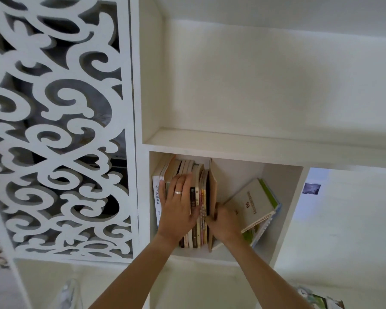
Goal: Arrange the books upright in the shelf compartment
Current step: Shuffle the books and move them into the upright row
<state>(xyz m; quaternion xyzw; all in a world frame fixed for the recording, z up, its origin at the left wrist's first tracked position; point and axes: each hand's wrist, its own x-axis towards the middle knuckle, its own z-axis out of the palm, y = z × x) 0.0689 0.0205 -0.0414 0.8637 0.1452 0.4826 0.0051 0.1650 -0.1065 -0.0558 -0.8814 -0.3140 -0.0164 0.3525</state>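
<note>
Head view, looking up into a white shelf unit. Standing upright at lower centre of the frame, packed against the left wall of the shelf compartment: a row of books, spines facing out. Pressing flat against those spines, fingers straight and spread, ring showing on one finger: the left hand. Gripping the lower edge of a tan book at the right end of the row, fingers curled round it: the right hand. Standing nearly upright, touching the dark spine beside it: that tan book. Leaning at a slant just right of the right hand, tops tipped toward the compartment's right wall: a small stack of leaning books, a pale cover with a red emblem on top, green and blue edges showing beneath. Sitting bare above the compartment, at centre frame: an upper shelf. Filling the left of the frame: a white scrollwork panel with dark gaps behind. Showing at the right edge, beyond the unit: a small dark picture on a pale wall. Lying blurred at the lower right corner: some printed papers, contents impossible to tell.
</note>
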